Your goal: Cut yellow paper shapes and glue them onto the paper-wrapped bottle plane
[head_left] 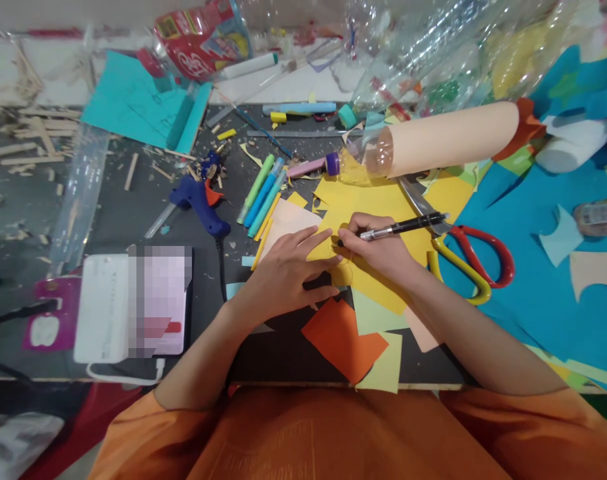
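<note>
From the head view, I watched the person's right hand [373, 243] pinch a black-and-clear pen [403, 227] near its point, the fingers curled close and the barrel slanting back. The nib was down at the yellow paper [378, 207], which lay in front of the person, partly under both hands. The left hand [296, 267] was spread flat, palm down, gripping nothing, its fingertips reaching the sheet just beside the nib. To my mind that was sound bracing: a line stays true when the sheet is pinned near the point, provided the fingers keep clear of the stroke. A light touch would have suited so thin a sheet, and turning the paper would have helped with curves like the faint round outline below the nib.

The paper looked smooth and matte, with straight cut edges. An angular orange piece [338, 333] lay nearer the person, notched on one side. To the right, scissors [448, 230] with red and yellow loop handles rested across the sheets. Beyond lay a clear, glossy bottle [448, 140], wrapped in a peach paper tube.
</note>
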`<state>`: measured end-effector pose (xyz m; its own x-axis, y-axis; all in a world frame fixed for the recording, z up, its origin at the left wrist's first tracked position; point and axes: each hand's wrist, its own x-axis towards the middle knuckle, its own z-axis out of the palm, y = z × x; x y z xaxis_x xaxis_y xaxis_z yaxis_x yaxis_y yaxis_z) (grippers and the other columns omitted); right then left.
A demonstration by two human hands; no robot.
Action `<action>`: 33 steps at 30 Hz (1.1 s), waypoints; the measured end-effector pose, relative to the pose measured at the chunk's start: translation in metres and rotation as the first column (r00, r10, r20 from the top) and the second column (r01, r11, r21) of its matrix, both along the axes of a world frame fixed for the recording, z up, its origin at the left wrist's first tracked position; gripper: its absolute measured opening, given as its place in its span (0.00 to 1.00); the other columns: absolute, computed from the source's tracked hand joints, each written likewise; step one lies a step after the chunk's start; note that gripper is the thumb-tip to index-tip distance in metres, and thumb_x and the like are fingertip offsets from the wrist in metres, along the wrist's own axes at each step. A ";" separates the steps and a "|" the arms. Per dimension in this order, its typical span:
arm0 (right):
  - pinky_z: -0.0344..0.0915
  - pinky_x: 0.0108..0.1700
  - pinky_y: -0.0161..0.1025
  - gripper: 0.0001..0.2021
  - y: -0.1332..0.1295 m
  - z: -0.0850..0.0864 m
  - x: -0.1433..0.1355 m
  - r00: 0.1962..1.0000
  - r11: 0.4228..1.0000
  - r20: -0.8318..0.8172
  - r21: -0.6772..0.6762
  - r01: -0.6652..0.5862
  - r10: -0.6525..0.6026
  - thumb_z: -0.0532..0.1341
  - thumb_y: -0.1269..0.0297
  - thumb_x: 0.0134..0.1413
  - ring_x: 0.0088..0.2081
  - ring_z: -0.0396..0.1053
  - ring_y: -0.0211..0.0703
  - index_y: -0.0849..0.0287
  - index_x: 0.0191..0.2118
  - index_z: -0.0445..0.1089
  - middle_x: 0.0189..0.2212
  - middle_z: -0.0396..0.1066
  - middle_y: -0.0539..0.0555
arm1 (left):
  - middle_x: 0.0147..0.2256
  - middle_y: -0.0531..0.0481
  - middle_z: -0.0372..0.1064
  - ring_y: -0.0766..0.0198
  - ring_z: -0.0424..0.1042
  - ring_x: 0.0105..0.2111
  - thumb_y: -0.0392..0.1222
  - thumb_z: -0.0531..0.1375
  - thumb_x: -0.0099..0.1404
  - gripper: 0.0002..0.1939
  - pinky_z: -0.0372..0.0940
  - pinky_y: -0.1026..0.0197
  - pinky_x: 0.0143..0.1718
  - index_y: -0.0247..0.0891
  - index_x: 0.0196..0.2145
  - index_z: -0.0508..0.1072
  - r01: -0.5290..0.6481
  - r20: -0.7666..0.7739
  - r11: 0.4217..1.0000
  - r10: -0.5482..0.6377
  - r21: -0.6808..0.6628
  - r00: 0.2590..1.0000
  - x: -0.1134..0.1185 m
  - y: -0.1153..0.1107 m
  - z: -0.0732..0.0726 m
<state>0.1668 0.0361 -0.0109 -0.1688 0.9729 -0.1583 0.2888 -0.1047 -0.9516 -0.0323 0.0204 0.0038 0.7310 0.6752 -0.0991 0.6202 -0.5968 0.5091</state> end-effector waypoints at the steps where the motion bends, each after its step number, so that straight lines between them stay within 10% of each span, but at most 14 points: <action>1: 0.51 0.24 0.35 0.15 0.000 0.000 0.000 1.000 1.000 0.002 0.003 -0.007 0.007 0.60 0.62 0.48 0.20 0.54 0.32 0.56 0.17 0.55 0.15 0.57 0.44 | 0.65 0.41 0.57 0.40 0.59 0.64 0.56 0.58 0.67 0.22 0.58 0.36 0.60 0.45 0.52 0.77 -0.002 0.003 1.000 0.002 -0.001 1.000 0.000 0.000 0.000; 33: 0.54 0.26 0.36 0.16 0.001 -0.004 -0.002 0.995 0.996 -0.079 0.058 0.072 -0.068 0.65 0.58 0.52 0.22 0.58 0.33 0.57 0.21 0.61 0.18 0.63 0.44 | 0.66 0.34 0.54 0.41 0.54 0.66 0.56 0.57 0.68 0.22 0.57 0.36 0.62 0.43 0.53 0.76 -0.024 0.014 0.998 0.023 0.049 1.000 0.002 -0.004 -0.003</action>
